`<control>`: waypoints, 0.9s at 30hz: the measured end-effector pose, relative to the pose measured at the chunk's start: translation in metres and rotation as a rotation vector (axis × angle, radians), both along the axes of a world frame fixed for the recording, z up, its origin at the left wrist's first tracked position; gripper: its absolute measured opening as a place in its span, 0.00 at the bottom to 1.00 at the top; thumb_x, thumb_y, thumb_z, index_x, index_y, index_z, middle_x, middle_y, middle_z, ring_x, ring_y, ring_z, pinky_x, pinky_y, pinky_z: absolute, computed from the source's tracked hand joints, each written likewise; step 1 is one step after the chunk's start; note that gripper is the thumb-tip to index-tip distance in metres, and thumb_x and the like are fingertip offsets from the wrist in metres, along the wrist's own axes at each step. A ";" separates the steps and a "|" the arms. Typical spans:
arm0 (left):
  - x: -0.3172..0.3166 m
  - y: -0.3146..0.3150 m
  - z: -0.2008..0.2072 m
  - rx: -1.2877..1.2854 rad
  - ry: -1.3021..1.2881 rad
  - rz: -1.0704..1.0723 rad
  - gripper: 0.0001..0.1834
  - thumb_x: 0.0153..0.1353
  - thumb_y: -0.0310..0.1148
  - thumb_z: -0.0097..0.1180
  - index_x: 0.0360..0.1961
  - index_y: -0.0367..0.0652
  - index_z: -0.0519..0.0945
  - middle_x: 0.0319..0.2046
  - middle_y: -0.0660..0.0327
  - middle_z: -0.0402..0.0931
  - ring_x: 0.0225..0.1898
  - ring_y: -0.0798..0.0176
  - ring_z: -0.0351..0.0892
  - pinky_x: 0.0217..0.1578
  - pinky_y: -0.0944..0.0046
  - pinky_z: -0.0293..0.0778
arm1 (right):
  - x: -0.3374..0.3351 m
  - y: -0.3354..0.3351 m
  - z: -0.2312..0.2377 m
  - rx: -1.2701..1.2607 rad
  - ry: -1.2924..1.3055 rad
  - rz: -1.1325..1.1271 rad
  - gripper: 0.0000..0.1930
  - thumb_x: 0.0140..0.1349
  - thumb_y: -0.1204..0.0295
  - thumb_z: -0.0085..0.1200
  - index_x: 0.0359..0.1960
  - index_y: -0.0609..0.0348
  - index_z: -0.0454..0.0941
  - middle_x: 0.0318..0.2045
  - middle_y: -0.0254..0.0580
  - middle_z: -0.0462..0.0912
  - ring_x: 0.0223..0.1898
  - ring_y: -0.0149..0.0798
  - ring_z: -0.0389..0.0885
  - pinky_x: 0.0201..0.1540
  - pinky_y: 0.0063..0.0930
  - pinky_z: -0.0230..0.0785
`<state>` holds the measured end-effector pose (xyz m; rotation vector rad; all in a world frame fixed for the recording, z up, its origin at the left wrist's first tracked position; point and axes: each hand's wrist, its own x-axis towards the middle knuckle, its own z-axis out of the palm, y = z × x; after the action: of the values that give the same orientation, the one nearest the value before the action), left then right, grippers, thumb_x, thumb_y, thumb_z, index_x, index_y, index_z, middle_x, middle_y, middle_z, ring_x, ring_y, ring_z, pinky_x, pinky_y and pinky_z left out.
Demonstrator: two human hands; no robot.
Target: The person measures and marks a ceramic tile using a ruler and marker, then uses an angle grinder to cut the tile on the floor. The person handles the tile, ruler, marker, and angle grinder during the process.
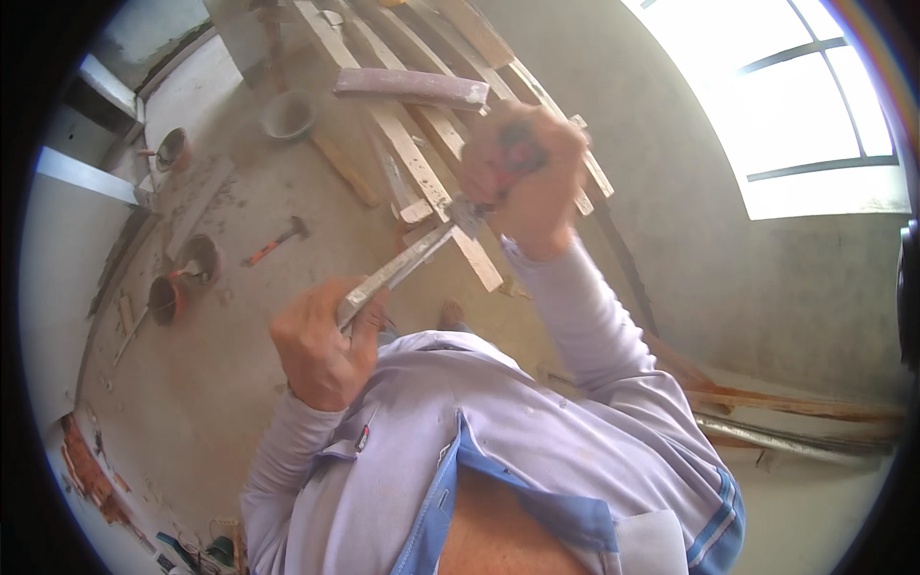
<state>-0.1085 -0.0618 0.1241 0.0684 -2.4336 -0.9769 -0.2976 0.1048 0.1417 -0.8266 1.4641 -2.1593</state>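
One long, pale bar (398,273) is slanting up and away in front of the person's chest, its far end lying close to the grey blade (468,217) of a hand tool (520,156) with a red and black handle. Whether blade and bar are touching is hard to tell through the blur. The left hand (326,345) is grasping the bar's near end, while the right hand (537,182) is clenching the tool's handle. Wooden slats (422,158) are running beyond and below the far end; whether any is supporting it, I cannot tell. One risk is the blade skidding down the bar toward the left knuckles, if the right hand is pressing too hard at a shallow angle. The bar could also twist or dip, since only one visible hand is steadying it. Across the slats, a mauve block (412,86) is lying where a jolt might knock it off. Farther out, a hammer (275,241) and a reddish bucket (165,299) are resting on the floor (240,345).
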 end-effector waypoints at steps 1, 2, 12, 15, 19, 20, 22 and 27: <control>0.003 -0.002 -0.002 0.007 0.000 0.022 0.07 0.60 0.31 0.68 0.34 0.41 0.82 0.22 0.59 0.81 0.22 0.54 0.81 0.23 0.59 0.72 | -0.002 -0.001 0.020 -0.096 -0.001 0.082 0.24 0.68 0.48 0.37 0.32 0.59 0.71 0.20 0.38 0.71 0.17 0.29 0.65 0.20 0.25 0.56; 0.004 -0.001 -0.004 0.029 0.001 0.027 0.07 0.60 0.31 0.68 0.34 0.41 0.82 0.22 0.58 0.81 0.22 0.54 0.81 0.23 0.59 0.73 | -0.002 0.002 0.031 -0.178 -0.002 0.146 0.23 0.69 0.50 0.37 0.31 0.58 0.71 0.21 0.38 0.71 0.18 0.29 0.65 0.20 0.25 0.56; 0.006 -0.012 -0.011 0.049 -0.024 0.001 0.09 0.58 0.31 0.70 0.35 0.40 0.83 0.27 0.58 0.83 0.25 0.52 0.83 0.25 0.58 0.75 | 0.001 -0.011 0.023 -0.032 -0.119 -0.183 0.28 0.67 0.50 0.32 0.20 0.60 0.72 0.12 0.38 0.69 0.14 0.32 0.62 0.19 0.27 0.56; 0.009 -0.016 -0.013 0.098 -0.037 0.015 0.09 0.58 0.31 0.70 0.36 0.40 0.83 0.28 0.58 0.84 0.26 0.52 0.83 0.26 0.58 0.75 | 0.015 -0.012 0.073 -0.284 -0.013 -0.056 0.28 0.67 0.48 0.33 0.21 0.60 0.70 0.12 0.38 0.65 0.14 0.34 0.61 0.19 0.31 0.54; 0.008 -0.022 -0.016 0.100 -0.008 -0.035 0.09 0.58 0.30 0.70 0.36 0.39 0.83 0.28 0.56 0.84 0.26 0.53 0.84 0.26 0.59 0.75 | 0.007 -0.015 0.005 0.085 -0.015 -0.201 0.27 0.67 0.47 0.34 0.25 0.59 0.70 0.16 0.37 0.66 0.19 0.36 0.63 0.23 0.33 0.55; 0.008 -0.023 -0.018 0.106 -0.022 -0.035 0.09 0.58 0.29 0.70 0.36 0.38 0.83 0.28 0.55 0.83 0.26 0.53 0.83 0.26 0.59 0.75 | 0.002 -0.014 0.002 0.040 -0.048 -0.196 0.27 0.67 0.48 0.34 0.26 0.60 0.71 0.16 0.38 0.68 0.17 0.34 0.63 0.21 0.31 0.55; 0.010 -0.026 -0.018 0.109 -0.035 -0.044 0.09 0.58 0.29 0.70 0.36 0.38 0.83 0.28 0.55 0.83 0.26 0.53 0.83 0.26 0.59 0.75 | -0.002 -0.017 0.008 -0.048 -0.128 -0.182 0.27 0.69 0.52 0.34 0.27 0.63 0.73 0.17 0.41 0.71 0.13 0.31 0.62 0.16 0.25 0.54; 0.011 -0.028 -0.021 0.111 -0.023 -0.025 0.09 0.57 0.29 0.70 0.37 0.41 0.83 0.29 0.58 0.84 0.27 0.54 0.83 0.26 0.59 0.76 | 0.022 -0.028 0.021 -0.096 0.248 -0.262 0.23 0.68 0.56 0.38 0.23 0.61 0.71 0.16 0.41 0.70 0.12 0.31 0.61 0.14 0.24 0.52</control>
<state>-0.0975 -0.0899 0.1029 0.0888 -2.4043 -1.1282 -0.2751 0.0764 0.1625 -1.0161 1.6812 -2.4046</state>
